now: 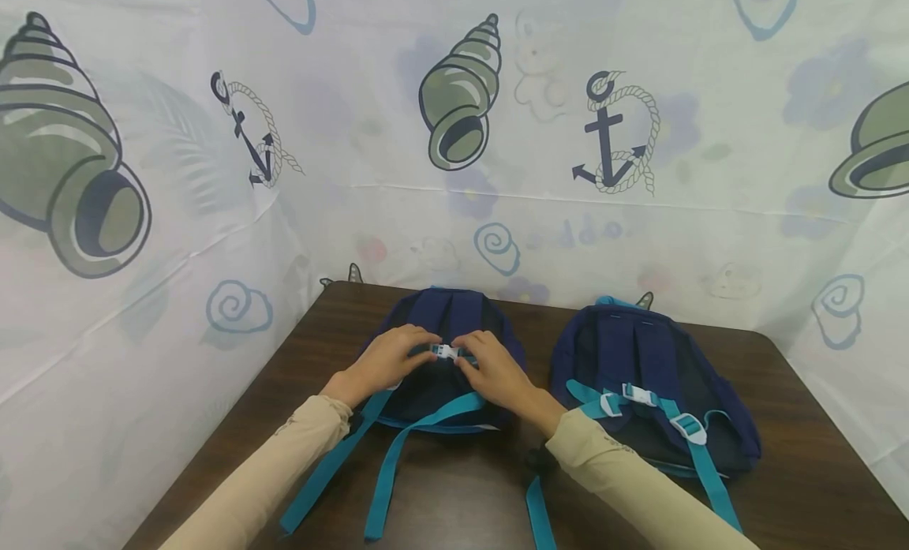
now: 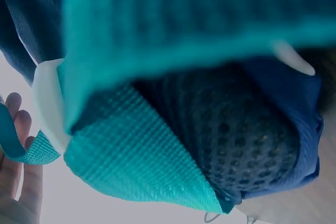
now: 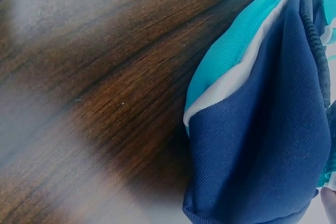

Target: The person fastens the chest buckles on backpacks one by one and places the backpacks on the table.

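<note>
A navy backpack with teal straps lies on the table, its padded shoulder straps facing up. Across it, both hands hold a white chest-strap buckle. The left hand pinches the buckle's left end between thumb and fingers. From the other side, the right hand pinches the right end. Whether the buckle's halves are fully clipped is too small to tell. Close to the left wrist camera, a teal strap hides much of the mesh back panel. The right wrist view shows the bag's navy side.
To the right lies a second navy backpack, its white chest buckle joined across its straps. Loose teal strap ends trail toward the near side of the brown table. A patterned white curtain surrounds the table's back and sides.
</note>
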`<state>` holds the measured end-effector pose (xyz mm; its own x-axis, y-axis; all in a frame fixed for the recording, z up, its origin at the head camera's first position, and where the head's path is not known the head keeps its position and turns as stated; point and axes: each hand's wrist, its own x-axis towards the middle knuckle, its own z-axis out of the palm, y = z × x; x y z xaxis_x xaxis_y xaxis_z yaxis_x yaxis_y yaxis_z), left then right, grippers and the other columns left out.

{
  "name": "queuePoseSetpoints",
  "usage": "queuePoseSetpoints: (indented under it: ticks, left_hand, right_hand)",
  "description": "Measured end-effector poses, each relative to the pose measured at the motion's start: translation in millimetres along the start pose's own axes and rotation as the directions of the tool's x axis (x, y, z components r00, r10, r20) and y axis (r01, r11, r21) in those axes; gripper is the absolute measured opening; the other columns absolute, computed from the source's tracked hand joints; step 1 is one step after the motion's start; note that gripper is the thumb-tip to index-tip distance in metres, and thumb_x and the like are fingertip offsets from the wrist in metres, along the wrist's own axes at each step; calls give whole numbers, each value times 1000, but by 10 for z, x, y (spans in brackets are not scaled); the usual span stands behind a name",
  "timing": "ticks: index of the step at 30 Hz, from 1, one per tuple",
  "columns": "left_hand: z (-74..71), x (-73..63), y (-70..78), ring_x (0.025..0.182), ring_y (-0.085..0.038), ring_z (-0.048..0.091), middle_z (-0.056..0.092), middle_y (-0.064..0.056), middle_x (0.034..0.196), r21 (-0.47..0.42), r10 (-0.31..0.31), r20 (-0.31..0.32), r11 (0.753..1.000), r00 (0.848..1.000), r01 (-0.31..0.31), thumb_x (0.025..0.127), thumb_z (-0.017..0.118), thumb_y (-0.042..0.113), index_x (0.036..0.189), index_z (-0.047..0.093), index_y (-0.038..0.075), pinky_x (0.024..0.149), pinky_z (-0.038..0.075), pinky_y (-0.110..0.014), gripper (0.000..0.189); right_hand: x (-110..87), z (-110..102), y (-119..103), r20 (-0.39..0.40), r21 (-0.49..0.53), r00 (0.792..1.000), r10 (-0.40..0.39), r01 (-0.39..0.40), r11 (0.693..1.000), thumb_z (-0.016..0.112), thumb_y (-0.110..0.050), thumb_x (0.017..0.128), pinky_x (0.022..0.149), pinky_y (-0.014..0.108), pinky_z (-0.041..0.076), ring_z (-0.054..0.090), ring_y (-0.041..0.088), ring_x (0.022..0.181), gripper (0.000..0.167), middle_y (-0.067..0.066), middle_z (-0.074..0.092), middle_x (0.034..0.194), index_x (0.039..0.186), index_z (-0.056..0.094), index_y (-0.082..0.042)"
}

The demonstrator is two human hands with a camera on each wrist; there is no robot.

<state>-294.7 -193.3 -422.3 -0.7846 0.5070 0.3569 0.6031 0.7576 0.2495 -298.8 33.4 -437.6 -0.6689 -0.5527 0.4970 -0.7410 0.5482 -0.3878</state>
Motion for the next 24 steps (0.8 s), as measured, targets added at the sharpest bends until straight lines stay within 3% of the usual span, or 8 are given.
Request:
queuePoseSetpoints:
  ticks: [10,15,20,24]
  left_hand:
    - [39,-16,24,106,-22,68,73,-6,114,-107,50,-10,993,999,-51,94,69,21,125,68,7,91,55,-40,34]
    - [52,-23,17,106,-22,68,72,-5,115,-55,35,-26,998,999,-36,93,70,22,124,69,10,89,56,-39,33]
    - [78,-23,-10,105,-23,68,72,-4,117,-3,8,35,1000,999,-8,94,70,25,124,68,12,89,56,-40,33]
    - [82,-38,-6,118,-26,64,66,-7,130,40,-44,93,998,995,41,95,67,38,132,64,14,99,51,-47,44]
  right_hand:
    - [5,3,-11,12,24,1000,-15,15,1000,67,-8,94,85,35,54,59,22,101,21,10,67,111,114,66,-3]
    - [3,-11,-39,8,9,1000,-18,18,1000,70,-11,93,86,36,55,60,23,102,24,10,67,109,115,66,-2]
    - [-7,-32,-28,74,-59,996,56,-52,997,69,-23,95,89,38,54,59,23,106,33,9,68,116,121,65,-5]
    - [-26,-85,50,80,-150,994,81,-68,986,67,-32,96,100,42,50,58,26,117,40,9,66,125,126,64,-7]
